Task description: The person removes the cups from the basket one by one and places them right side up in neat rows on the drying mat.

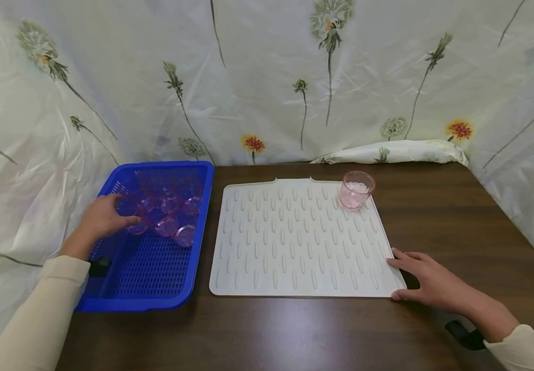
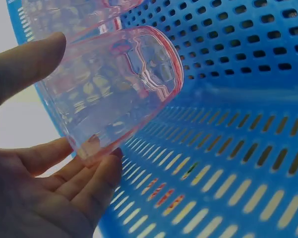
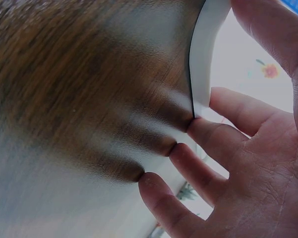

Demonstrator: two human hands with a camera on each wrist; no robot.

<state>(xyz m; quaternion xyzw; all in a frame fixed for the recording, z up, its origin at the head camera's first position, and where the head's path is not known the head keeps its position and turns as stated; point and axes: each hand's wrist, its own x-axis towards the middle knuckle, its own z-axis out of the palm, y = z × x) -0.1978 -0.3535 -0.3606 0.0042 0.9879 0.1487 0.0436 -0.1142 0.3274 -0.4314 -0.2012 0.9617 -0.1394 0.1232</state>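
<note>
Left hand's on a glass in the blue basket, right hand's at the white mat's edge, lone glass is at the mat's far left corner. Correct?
Wrong corner: the head view shows the lone glass at the far right corner of the white mat, not far left. The rest stands.

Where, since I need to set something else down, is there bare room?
Most of the white mat, left of and nearer than its pink glass; the brown table right of the mat, beyond the right hand; the table's near strip, before the mat. Crowded: the far part of the blue basket, where glasses bunch beside the left hand.
</note>
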